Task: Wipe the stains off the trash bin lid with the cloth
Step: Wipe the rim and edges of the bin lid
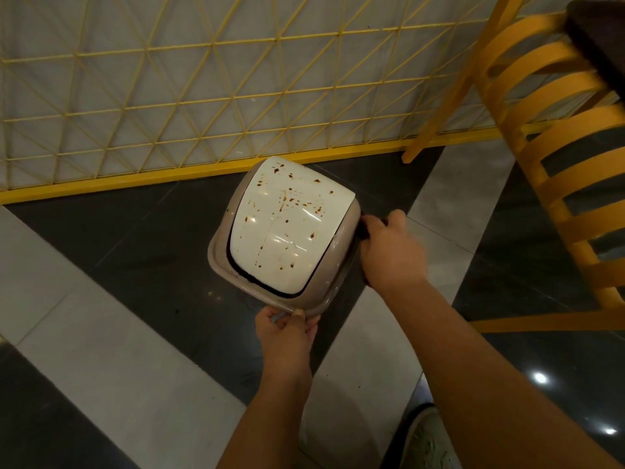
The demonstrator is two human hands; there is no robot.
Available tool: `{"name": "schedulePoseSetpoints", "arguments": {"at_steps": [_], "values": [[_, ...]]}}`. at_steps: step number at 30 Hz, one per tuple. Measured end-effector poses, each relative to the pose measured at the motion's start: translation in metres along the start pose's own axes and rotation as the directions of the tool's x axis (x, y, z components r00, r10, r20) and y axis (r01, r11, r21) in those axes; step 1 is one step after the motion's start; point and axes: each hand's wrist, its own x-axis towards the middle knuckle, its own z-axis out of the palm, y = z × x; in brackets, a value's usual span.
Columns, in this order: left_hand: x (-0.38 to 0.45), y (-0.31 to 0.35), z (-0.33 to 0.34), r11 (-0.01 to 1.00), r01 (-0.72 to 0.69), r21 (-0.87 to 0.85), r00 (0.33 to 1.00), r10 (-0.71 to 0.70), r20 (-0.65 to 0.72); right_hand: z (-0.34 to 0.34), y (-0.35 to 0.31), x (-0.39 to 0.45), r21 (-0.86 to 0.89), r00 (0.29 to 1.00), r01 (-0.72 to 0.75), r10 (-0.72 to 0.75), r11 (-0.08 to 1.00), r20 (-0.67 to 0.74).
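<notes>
A trash bin stands on the floor with a white swing lid (pixel 282 228) set in a beige rim (pixel 341 265). Brown stains speckle the lid, mostly near its far end and down its middle. My left hand (pixel 287 333) grips the near edge of the rim, thumb on top. My right hand (pixel 392 252) sits at the rim's right side, closed around a dark cloth (pixel 363 228) of which only a small part shows past the fingers.
A yellow wire-mesh fence (pixel 203 106) with a solid yellow base runs behind the bin. A yellow slatted chair (pixel 558 170) stands at the right, close to my right arm. The floor is glossy dark and pale tile (pixel 101 299). A shoe (pixel 429 438) shows at the bottom.
</notes>
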Motion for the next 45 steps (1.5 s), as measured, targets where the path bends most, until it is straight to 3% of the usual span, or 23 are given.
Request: {"name": "schedulePoseSetpoints", "arguments": {"at_steps": [3, 8, 12, 16, 29, 34, 39, 45], "values": [[0.000, 0.000, 0.000, 1.000, -0.006, 0.008, 1.000, 0.006, 0.003, 0.002, 0.001, -0.015, -0.018, 0.999, 0.043, -0.043, 0.999, 0.024], [-0.001, -0.001, 0.002, 1.000, -0.020, 0.018, 1.000, 0.020, 0.000, 0.009, 0.007, -0.044, 0.095, 0.984, 0.143, -0.151, 0.985, 0.093], [0.001, -0.003, -0.002, 1.000, 0.000, 0.022, 1.000, 0.000, 0.024, 0.004, 0.013, -0.009, 0.129, 0.998, 0.051, -0.054, 0.990, 0.022], [0.005, -0.004, -0.001, 1.000, -0.016, 0.020, 1.000, 0.016, 0.015, 0.009, 0.008, -0.003, 0.194, 0.999, -0.012, 0.005, 0.981, 0.036], [0.002, -0.006, -0.002, 0.999, -0.020, 0.032, 1.000, 0.020, -0.002, 0.060, -0.017, -0.118, 0.396, 0.980, 0.136, -0.183, 0.908, 0.082], [0.005, -0.006, -0.003, 0.998, -0.059, 0.008, 0.998, 0.059, 0.005, 0.043, 0.007, -0.068, 0.379, 0.998, 0.055, -0.042, 0.924, -0.042], [0.005, -0.007, -0.001, 0.998, -0.064, 0.001, 0.998, 0.064, 0.014, 0.040, 0.001, -0.044, 0.435, 0.996, -0.029, 0.062, 0.900, -0.061], [0.006, -0.007, -0.002, 0.998, -0.059, -0.005, 0.998, 0.059, 0.025, 0.074, 0.004, -0.100, 0.491, 0.996, 0.090, -0.082, 0.867, -0.039]]}}
